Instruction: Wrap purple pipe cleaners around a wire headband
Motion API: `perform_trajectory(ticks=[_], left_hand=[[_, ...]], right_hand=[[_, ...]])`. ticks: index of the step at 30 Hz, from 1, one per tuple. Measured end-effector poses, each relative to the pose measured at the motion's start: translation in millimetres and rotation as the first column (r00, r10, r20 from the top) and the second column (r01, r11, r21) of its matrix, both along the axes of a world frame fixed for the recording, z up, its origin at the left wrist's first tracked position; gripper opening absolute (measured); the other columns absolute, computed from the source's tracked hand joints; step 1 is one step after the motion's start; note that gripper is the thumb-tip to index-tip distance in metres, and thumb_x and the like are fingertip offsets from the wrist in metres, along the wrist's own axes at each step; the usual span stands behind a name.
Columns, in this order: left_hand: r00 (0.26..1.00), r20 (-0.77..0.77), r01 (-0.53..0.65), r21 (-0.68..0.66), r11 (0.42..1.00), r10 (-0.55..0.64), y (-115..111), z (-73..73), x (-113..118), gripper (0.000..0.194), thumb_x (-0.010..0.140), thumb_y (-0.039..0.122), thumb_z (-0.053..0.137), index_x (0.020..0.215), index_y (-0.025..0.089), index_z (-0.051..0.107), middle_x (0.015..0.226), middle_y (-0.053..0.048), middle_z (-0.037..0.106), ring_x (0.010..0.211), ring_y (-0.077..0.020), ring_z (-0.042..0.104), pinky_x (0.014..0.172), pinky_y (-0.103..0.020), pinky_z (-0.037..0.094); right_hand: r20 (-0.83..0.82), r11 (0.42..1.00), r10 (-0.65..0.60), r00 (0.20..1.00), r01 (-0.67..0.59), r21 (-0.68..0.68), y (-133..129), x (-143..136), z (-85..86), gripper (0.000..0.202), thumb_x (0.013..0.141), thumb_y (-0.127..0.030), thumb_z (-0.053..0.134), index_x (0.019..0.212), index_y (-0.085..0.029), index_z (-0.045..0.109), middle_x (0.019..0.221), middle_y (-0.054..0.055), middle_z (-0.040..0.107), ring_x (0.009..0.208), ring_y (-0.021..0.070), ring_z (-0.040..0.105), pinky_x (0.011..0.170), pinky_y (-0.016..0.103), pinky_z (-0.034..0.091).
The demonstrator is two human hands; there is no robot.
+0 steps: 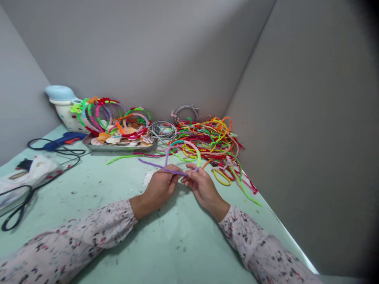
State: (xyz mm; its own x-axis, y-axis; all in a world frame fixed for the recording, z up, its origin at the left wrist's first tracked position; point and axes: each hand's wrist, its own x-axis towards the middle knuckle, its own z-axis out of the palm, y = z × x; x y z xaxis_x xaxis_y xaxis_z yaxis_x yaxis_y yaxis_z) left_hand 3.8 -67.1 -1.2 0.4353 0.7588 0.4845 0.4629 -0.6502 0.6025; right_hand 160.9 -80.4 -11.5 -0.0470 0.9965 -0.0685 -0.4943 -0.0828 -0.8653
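Observation:
Both hands hold a ring wrapped in fuzzy stems (198,153), coloured purple, teal, pink and green, upright above the table. My left hand (161,186) pinches its lower left side together with a purple fuzzy stem (152,163), whose loose end sticks out to the left. My right hand (203,187) is closed on the lower right side of the ring, its fingertips close to those of my left hand. The ring's lowest part is partly hidden by the fingers.
Behind lie a metal tray (118,148) with round pieces and colourful rings, wire coils (162,132) and a heap of fuzzy stems (207,136). At left are a lidded container (66,114), black cable (31,190) and white plastic bag (38,171). Grey walls enclose the green table (177,244).

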Motion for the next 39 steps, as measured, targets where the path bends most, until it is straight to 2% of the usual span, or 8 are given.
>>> perform_trajectory(ticks=[4,8,20,25,39], left_hand=[[1.0,-0.003,-0.002,0.01,1.0,0.002,1,-1.4,-1,0.017,0.088,0.01,0.046,0.091,0.017,0.062,0.09,-0.004,0.065,0.085,-0.0155,0.06,0.078,-0.026,0.045],[1.0,-0.017,-0.003,0.025,1.0,0.004,1,-2.6,-1,0.017,0.088,0.01,0.046,0.091,0.016,0.062,0.09,-0.004,0.065,0.084,-0.0158,0.06,0.077,-0.027,0.046],[1.0,0.02,0.012,0.031,0.999,-0.013,1,-1.7,0,0.016,0.088,0.01,0.047,0.09,0.017,0.062,0.088,-0.004,0.065,0.083,-0.0154,0.06,0.077,-0.027,0.046],[1.0,0.027,0.01,0.019,1.0,-0.01,1,-2.1,-1,0.016,0.088,0.01,0.047,0.091,0.016,0.062,0.09,-0.004,0.064,0.085,-0.0156,0.06,0.078,-0.027,0.046],[0.999,0.038,0.013,0.008,1.0,-0.014,2,-0.9,-2,0.017,0.088,0.011,0.046,0.092,0.016,0.062,0.089,-0.004,0.064,0.084,-0.0158,0.059,0.077,-0.027,0.045]], right_hand=[[0.103,0.999,0.046,0.994,-0.044,-0.023,2,5,0.7,0.032,0.071,-0.02,0.064,0.101,-0.017,0.053,0.065,-0.002,0.064,0.053,0.0105,0.061,0.046,0.017,0.046],[0.133,0.995,0.091,0.987,-0.085,-0.047,4,10,3.1,0.033,0.069,-0.021,0.065,0.099,-0.017,0.052,0.065,-0.002,0.064,0.052,0.0105,0.061,0.042,0.016,0.045],[0.158,0.993,0.119,0.98,-0.114,-0.045,6,12,4.8,0.034,0.071,-0.017,0.062,0.103,-0.015,0.052,0.064,-0.001,0.065,0.055,0.0101,0.062,0.048,0.016,0.049],[0.152,0.992,0.124,0.981,-0.124,-0.01,6,13,3.6,0.036,0.072,-0.019,0.064,0.106,-0.015,0.052,0.071,-0.001,0.067,0.058,0.0104,0.064,0.051,0.018,0.05],[0.175,0.993,0.113,0.978,-0.115,0.004,6,14,3.8,0.039,0.073,-0.017,0.064,0.111,-0.014,0.053,0.072,0.001,0.069,0.06,0.0116,0.066,0.052,0.018,0.051]])
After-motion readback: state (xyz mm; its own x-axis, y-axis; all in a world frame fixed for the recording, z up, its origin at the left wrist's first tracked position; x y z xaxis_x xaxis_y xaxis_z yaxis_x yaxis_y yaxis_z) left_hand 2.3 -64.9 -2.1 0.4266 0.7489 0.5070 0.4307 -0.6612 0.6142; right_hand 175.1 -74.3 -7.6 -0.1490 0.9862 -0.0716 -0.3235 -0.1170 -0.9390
